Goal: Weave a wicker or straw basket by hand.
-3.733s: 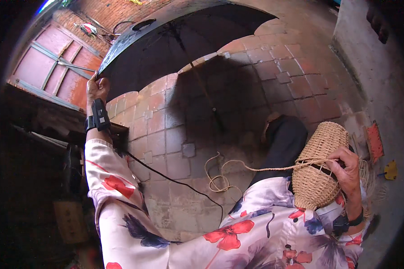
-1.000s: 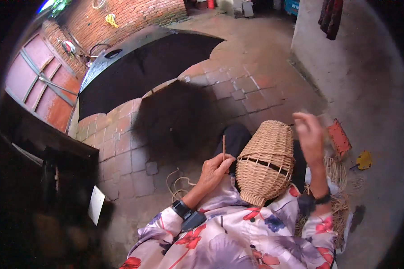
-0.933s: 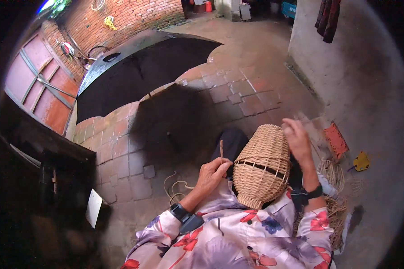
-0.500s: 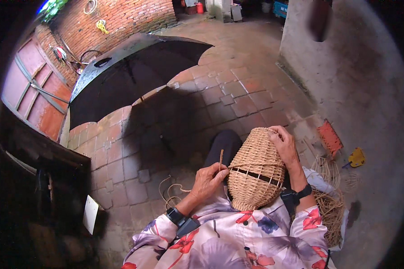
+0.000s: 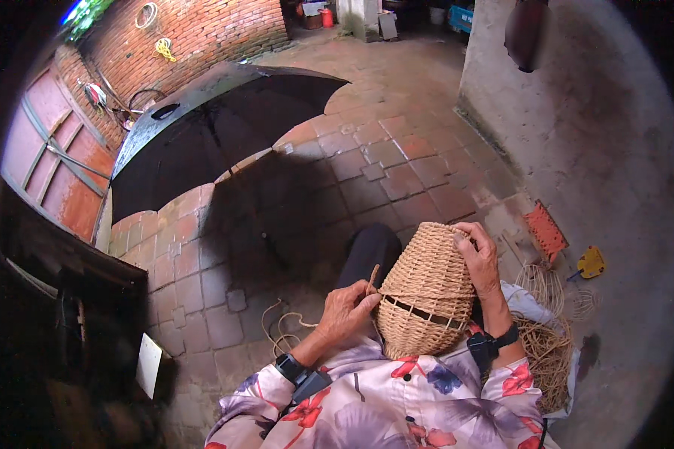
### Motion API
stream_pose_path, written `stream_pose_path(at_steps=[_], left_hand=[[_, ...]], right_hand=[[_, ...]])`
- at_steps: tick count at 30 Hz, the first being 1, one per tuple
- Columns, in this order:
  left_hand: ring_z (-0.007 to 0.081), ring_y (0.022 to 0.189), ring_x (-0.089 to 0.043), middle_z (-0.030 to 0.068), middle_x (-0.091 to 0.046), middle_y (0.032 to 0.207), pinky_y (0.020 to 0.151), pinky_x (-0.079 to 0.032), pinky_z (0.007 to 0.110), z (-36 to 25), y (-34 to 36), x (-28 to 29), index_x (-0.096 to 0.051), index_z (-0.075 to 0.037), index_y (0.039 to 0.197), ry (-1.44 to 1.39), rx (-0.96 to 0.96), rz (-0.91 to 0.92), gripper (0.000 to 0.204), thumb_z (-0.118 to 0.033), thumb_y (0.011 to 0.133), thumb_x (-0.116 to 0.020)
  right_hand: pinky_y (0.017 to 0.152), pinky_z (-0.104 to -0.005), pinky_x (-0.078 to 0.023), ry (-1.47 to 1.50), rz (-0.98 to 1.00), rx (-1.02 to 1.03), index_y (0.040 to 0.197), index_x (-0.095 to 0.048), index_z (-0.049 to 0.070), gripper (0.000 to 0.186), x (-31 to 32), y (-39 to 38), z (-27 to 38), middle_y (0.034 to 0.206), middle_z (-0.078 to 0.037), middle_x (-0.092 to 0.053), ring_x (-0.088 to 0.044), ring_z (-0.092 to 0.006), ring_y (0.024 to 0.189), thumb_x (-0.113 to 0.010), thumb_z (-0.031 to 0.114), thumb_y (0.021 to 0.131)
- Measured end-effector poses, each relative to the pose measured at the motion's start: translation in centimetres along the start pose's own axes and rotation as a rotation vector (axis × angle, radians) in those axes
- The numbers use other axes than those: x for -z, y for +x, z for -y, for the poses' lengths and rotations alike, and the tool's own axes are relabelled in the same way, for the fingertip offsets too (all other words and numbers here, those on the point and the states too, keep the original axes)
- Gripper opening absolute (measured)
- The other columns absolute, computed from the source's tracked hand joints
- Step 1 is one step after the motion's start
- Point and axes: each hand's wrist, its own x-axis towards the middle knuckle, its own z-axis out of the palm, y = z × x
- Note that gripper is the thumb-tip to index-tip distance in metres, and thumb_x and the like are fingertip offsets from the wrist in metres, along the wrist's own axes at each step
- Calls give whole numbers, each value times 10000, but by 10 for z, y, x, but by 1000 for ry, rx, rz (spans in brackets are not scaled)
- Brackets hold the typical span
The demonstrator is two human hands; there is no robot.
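A woven basket (image 5: 424, 273) of tan twisted cord rests on my lap, with a dark open gap with thin upright ribs across its middle. My left hand (image 5: 346, 309) is closed at the basket's left side, by one end of the gap. Between its thumb and forefinger is pinched a tan cord (image 5: 374, 279), its short end sticking up. A loose length of the cord loops down left of my wrist. My right hand (image 5: 480, 258) is wrapped over the far right edge of the basket, thumb and fingers pressed on the weave.
An open black umbrella (image 5: 225, 131) stands on the wet brick paving ahead. To my right lie a bundle of tan cord (image 5: 544, 348) on white sacking, a red brick-like block (image 5: 545, 232) and a yellow tool (image 5: 591, 263). A concrete wall (image 5: 591, 112) rises at right.
The basket has tilted slightly and sits a little lower in view. The cord end in my left hand leans more to the right. Both hands keep their hold.
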Motion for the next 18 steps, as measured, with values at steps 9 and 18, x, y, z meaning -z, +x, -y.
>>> stream_pose_path(at_steps=[9, 18], left_hand=[[280, 702, -646, 151, -652, 772, 633, -480, 359, -17, -10, 1, -639, -31, 894, 6, -48, -83, 269, -290, 869, -569], [139, 593, -553, 93, -587, 658, 566, -443, 299, -14, -41, -10, -600, 11, 815, 44, 4, -319, 166, -150, 854, -590]], right_hand=[[728, -288, -439, 58, 10, 36, 985, -614, 5, 224, -2, 4, -2, 881, -70, -581, -547, -169, 774, -609, 186, 853], [797, -346, -472, 205, 118, -3, 1037, -595, 13, 259, -27, 4, -20, 949, -137, -623, -598, -254, 869, -583, 202, 860]])
